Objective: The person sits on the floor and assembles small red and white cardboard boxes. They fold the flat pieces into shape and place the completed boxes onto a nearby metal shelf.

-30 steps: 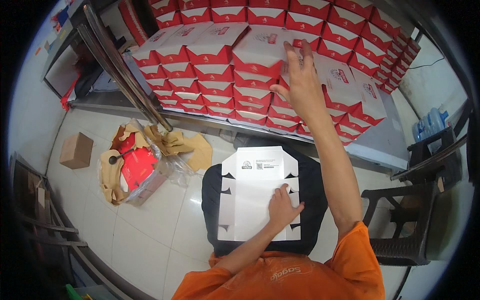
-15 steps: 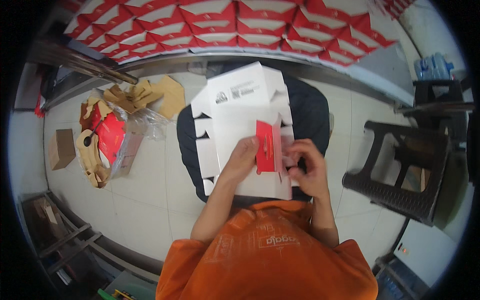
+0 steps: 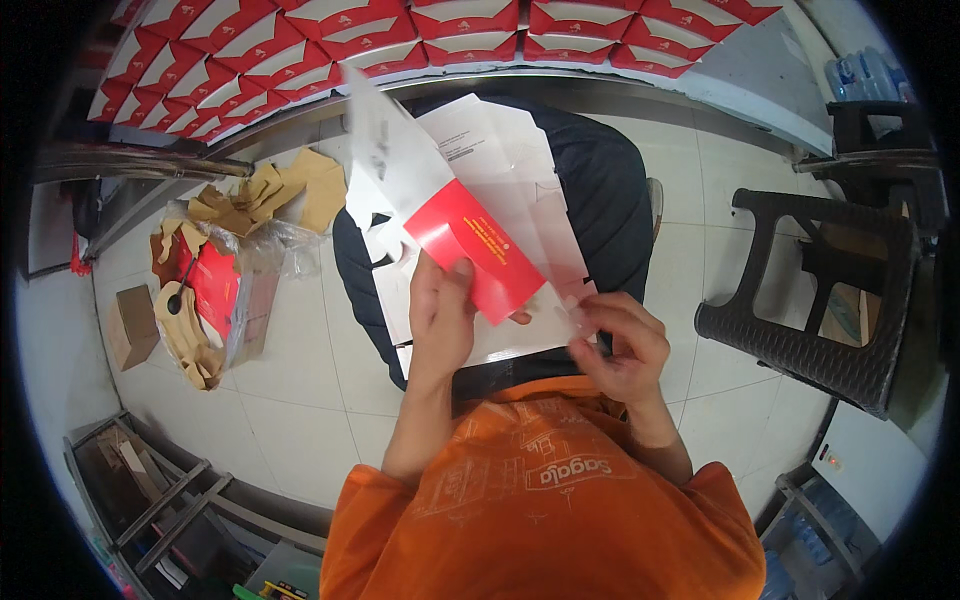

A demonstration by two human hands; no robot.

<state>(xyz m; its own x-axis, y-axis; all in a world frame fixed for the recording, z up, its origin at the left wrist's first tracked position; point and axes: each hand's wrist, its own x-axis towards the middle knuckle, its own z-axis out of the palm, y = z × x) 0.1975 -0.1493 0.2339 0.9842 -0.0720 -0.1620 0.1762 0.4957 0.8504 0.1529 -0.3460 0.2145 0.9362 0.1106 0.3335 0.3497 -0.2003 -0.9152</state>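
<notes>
Flat red-and-white carton blank point(image 3: 470, 240) held tilted above the dark stool surface point(image 3: 610, 190), long axis running upper-left to lower-right; left hand point(image 3: 442, 318) pinches its red panel mid-length, right hand point(image 3: 620, 345) pinches the lower-right corner, nearer the body.

Bright even light, sharp centre — fisheye-bent edges
</notes>
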